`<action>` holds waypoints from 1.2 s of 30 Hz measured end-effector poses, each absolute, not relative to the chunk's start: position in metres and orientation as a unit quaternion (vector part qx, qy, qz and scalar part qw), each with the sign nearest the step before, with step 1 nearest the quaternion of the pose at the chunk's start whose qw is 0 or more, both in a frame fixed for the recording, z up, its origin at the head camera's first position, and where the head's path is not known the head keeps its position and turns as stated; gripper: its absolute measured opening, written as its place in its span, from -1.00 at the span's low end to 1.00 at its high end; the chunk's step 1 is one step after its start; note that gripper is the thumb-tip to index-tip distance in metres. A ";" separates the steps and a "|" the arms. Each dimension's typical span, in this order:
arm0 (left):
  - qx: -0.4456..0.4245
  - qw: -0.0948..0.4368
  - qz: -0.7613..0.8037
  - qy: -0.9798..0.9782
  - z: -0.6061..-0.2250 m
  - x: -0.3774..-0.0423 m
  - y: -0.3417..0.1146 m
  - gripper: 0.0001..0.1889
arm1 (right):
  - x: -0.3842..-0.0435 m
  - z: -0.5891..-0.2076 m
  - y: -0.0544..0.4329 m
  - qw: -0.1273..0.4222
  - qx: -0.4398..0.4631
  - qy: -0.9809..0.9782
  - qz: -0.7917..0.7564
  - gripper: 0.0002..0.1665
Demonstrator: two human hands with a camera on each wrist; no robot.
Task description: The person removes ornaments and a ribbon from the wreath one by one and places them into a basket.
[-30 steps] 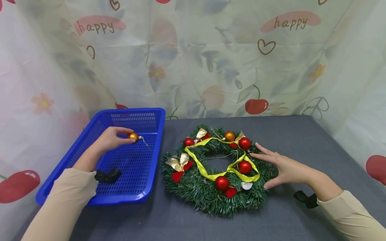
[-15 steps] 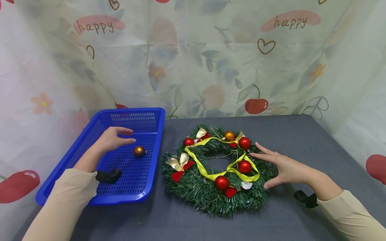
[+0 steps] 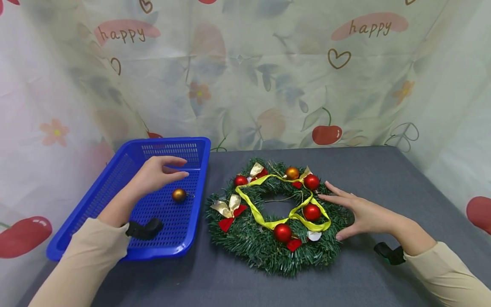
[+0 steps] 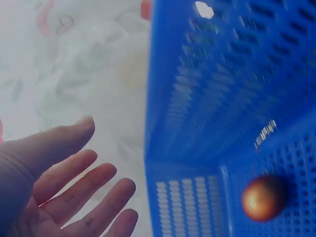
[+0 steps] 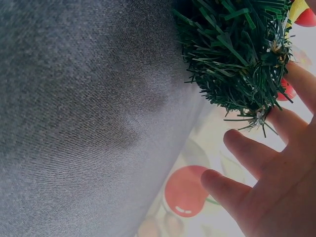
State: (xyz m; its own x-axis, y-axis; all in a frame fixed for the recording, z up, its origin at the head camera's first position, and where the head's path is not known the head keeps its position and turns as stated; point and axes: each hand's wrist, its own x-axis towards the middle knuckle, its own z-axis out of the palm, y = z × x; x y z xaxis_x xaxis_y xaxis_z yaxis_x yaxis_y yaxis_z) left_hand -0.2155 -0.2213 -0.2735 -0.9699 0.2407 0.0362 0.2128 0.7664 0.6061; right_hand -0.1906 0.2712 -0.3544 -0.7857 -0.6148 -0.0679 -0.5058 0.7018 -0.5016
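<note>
A gold bauble (image 3: 179,195) lies on the floor of the blue plastic basket (image 3: 197,204), its hanging string visible in the left wrist view. Above it hovers my left hand (image 3: 155,175), thumb and fingers apart and holding nothing. The green wreath (image 3: 253,249) lies flat on the table, dressed with a yellow ribbon (image 3: 253,209), several red baubles (image 3: 282,233), another gold bauble (image 3: 292,172) and gold and red bows (image 3: 230,209). At its right edge rests my right hand (image 3: 362,213), fingers spread and touching the greenery.
The table is covered with a dark grey cloth (image 3: 376,179). A printed curtain (image 3: 245,85) hangs behind and along both sides. The basket stands left of the wreath, with a narrow strip of cloth between them.
My left hand has let go of the gold bauble, which dropped onto the basket floor. The hand then rose and moved slightly right. My right hand and the wreath have stayed put.
</note>
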 end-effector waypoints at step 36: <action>0.354 0.118 0.304 0.877 -0.292 -0.158 -0.094 -0.61 | -0.190 -0.356 0.272 0.108 -0.312 0.914 -0.238 0.13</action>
State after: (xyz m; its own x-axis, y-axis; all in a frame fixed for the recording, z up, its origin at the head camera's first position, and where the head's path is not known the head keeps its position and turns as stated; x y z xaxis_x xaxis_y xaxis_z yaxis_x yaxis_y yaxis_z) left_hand -0.1583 -0.0940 -0.2915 -0.7218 0.6921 0.0083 0.5487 0.5648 0.6164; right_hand -0.1902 0.2724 -0.3563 -0.7821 -0.6213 -0.0484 -0.5190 0.6924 -0.5012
